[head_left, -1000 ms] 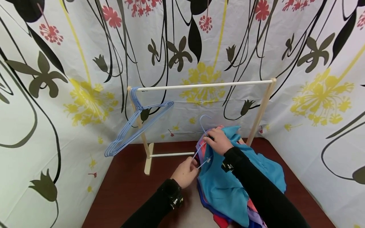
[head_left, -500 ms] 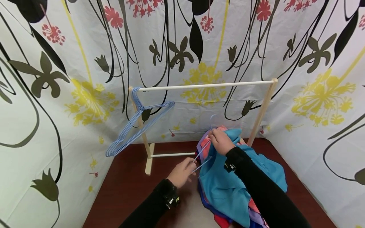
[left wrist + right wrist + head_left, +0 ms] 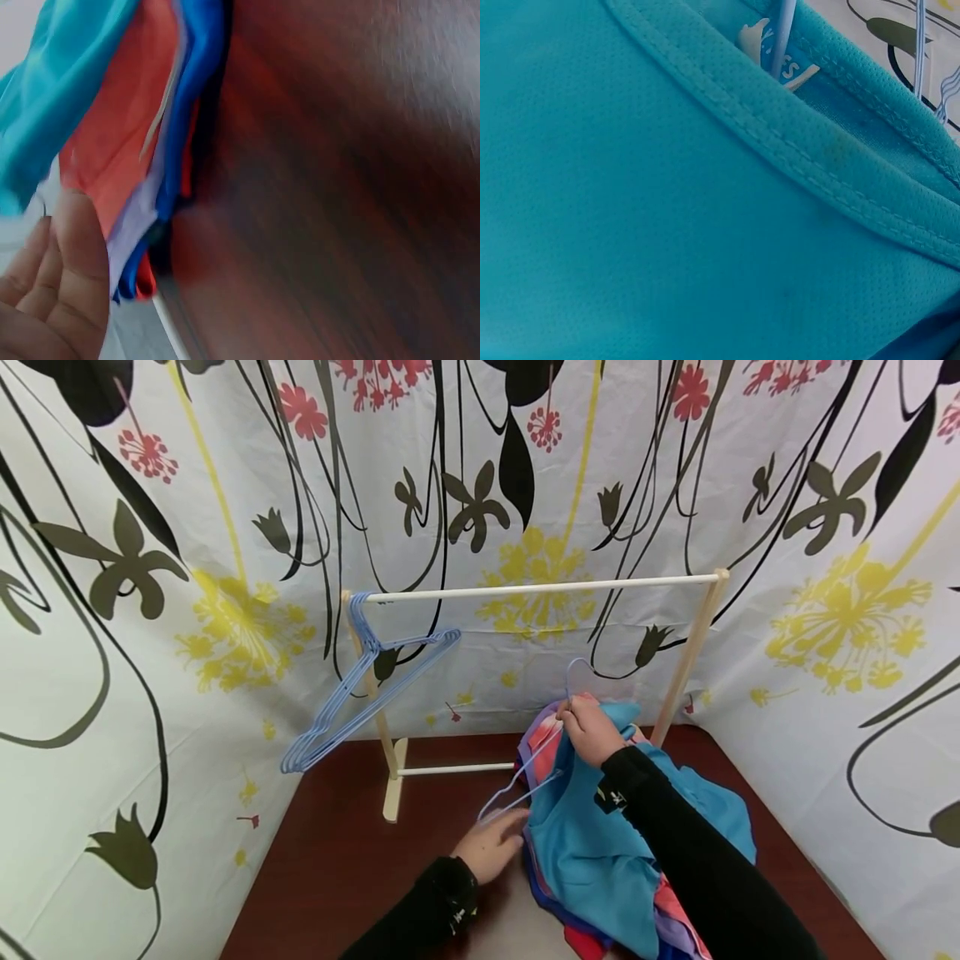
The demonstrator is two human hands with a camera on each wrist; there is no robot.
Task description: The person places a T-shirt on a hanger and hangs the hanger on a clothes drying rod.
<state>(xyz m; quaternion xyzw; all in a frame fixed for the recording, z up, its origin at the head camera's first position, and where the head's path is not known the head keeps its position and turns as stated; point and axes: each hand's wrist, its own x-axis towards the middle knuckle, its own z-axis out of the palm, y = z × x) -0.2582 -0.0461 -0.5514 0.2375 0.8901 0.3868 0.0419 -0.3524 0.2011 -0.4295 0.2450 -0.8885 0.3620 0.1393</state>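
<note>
In the head view my right hand [image 3: 592, 731] grips a light blue wire hanger [image 3: 517, 777] just below its hook. One end of the hanger goes inside a turquoise shirt [image 3: 600, 860], and its other end sticks out to the left. My left hand [image 3: 491, 845] lies close by that free end, its fingers fairly straight; whether it touches the wire I cannot tell. The right wrist view is filled by the turquoise shirt [image 3: 667, 187], with the hanger [image 3: 784, 34] showing in its neck opening. My left hand [image 3: 64, 277] appears beside the stacked clothes in the left wrist view.
A wooden rack [image 3: 540, 587] stands behind, with several blue wire hangers [image 3: 367, 693] on its left end. Beneath the turquoise shirt lie coral, purple, blue and red clothes [image 3: 581, 942] on a dark brown table [image 3: 330, 852]. A flowered curtain [image 3: 465, 460] surrounds the back and sides.
My right hand has moved slightly right with the hanger, whose one end stays in the shirt. My left hand has let go of the hanger's other end and lies just below it.
</note>
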